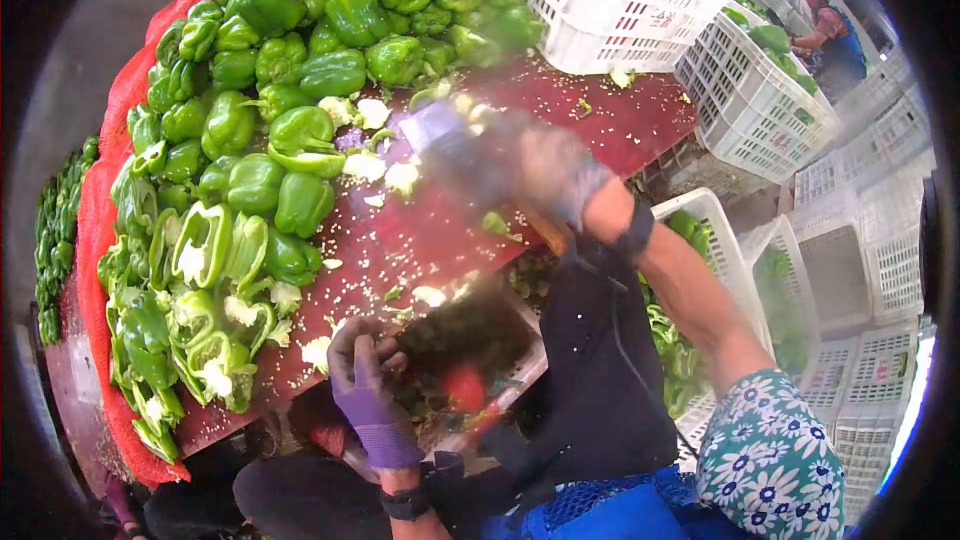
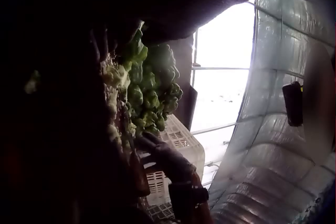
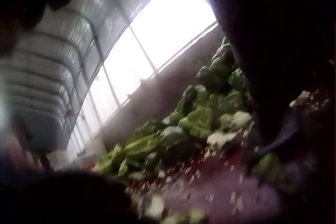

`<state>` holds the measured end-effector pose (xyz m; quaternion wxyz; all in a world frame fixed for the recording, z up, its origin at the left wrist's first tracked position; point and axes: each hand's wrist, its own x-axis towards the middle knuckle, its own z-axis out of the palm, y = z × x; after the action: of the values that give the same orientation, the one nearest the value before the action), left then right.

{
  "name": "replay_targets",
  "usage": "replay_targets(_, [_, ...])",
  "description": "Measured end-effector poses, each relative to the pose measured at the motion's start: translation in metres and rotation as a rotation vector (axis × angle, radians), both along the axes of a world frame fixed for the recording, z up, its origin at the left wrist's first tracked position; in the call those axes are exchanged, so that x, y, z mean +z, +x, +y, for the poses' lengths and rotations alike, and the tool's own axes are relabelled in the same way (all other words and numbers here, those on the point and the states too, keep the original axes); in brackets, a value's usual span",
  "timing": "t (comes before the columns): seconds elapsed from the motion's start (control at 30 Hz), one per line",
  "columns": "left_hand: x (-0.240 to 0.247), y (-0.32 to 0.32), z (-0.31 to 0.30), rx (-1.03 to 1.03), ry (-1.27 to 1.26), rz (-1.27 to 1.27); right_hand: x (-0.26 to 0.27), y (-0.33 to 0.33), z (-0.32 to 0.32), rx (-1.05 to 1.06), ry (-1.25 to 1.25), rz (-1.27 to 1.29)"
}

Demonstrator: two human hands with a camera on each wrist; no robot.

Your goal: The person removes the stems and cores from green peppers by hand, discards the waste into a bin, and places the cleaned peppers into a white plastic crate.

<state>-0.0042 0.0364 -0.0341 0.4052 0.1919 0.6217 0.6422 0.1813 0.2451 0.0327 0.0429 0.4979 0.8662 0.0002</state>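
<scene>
A big heap of green bell peppers [image 1: 300, 50] lies on a red table [image 1: 600, 120], with cut halves [image 1: 205, 240] and white cores [image 1: 365, 165] in front of it. My left hand [image 1: 362, 368], in a purple glove, rests at the table's near edge beside a white core [image 1: 318, 350], its fingers loosely bent and holding nothing I can see. My gloved right hand [image 1: 500, 165] is a blur above the table's middle, next to the cores; its grip is unreadable. In the left wrist view a gloved hand [image 2: 163, 157] shows before the pepper pile [image 2: 152, 90].
A dark crate of scraps [image 1: 470, 335] sits below the table edge in front of me. White plastic crates [image 1: 620, 0] stand at the back and right, one holding cut peppers [image 1: 670, 340]. Another person [image 1: 830, 30] works at the far right. Red netting [image 1: 95, 240] drapes the table's left side.
</scene>
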Motion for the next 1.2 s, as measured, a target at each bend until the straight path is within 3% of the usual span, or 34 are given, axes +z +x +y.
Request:
replay_targets(0.03, [0.001, 0.001, 0.000, 0.000, 0.000, -0.003, -0.010, 0.002, -0.013, -0.123, -0.130, 0.237])
replay_targets(0.17, [-0.006, 0.000, -0.001, -0.016, -0.004, 0.139, -0.009, 0.015, -0.040, -0.190, -0.291, 0.266])
replay_targets(0.27, [-0.008, -0.002, -0.003, -0.050, 0.020, 0.146, -0.025, 0.038, -0.034, 0.002, -0.197, 0.457])
replay_targets(0.33, [-0.013, -0.004, -0.004, -0.056, 0.010, 0.107, -0.060, 0.059, -0.012, 0.066, 0.291, 0.628])
replay_targets(0.4, [-0.028, -0.007, -0.004, -0.067, 0.100, 0.430, -0.046, 0.083, 0.001, -0.158, -0.021, 0.615])
replay_targets(0.43, [-0.026, -0.007, -0.004, -0.062, 0.095, 0.434, -0.042, 0.089, 0.007, -0.001, 0.049, 0.846])
replay_targets(0.47, [-0.021, -0.006, -0.004, -0.068, 0.089, 0.490, -0.039, 0.099, 0.021, -0.131, 0.264, 0.338])
replay_targets(0.57, [-0.021, -0.005, 0.001, -0.076, 0.042, 0.506, -0.039, 0.076, 0.071, -0.034, 0.454, 0.300])
replay_targets(0.63, [-0.021, -0.008, 0.001, -0.064, -0.007, 0.470, -0.042, 0.035, 0.092, 0.297, 0.393, 0.426])
replay_targets(0.7, [-0.016, -0.006, 0.005, -0.058, -0.013, 0.430, -0.031, -0.022, 0.093, -0.117, -0.253, 0.600])
replay_targets(0.73, [0.004, -0.004, 0.010, -0.029, -0.186, 0.140, -0.067, -0.037, 0.119, 0.050, -0.079, 0.574])
replay_targets(0.77, [0.008, -0.002, 0.012, -0.015, -0.190, 0.148, -0.103, -0.052, 0.144, 0.215, 0.097, 0.548])
replay_targets(0.83, [0.014, -0.004, 0.013, -0.011, -0.181, 0.404, -0.086, -0.090, 0.126, 0.218, 0.068, 0.441])
replay_targets(0.9, [-0.003, -0.012, 0.011, 0.029, -0.150, 0.446, -0.089, -0.121, 0.117, -0.133, 0.035, 0.744])
replay_targets(0.97, [-0.003, -0.017, 0.013, 0.035, -0.117, 0.309, -0.097, -0.134, 0.119, -0.036, 0.144, 0.825])
replay_targets(1.03, [-0.009, -0.022, 0.012, 0.023, -0.122, 0.401, -0.099, -0.144, 0.113, 0.051, 0.489, 0.672])
replay_targets(1.07, [-0.015, -0.023, 0.010, 0.004, -0.124, 0.481, -0.065, -0.143, 0.092, 0.030, 0.152, 0.674])
replay_targets(1.1, [-0.020, -0.025, 0.009, 0.012, -0.138, 0.478, -0.058, -0.151, 0.086, 0.066, 0.198, 0.539])
replay_targets(1.2, [-0.034, -0.028, 0.008, 0.007, -0.034, 0.501, -0.072, -0.167, 0.102, 0.257, 0.301, 0.477])
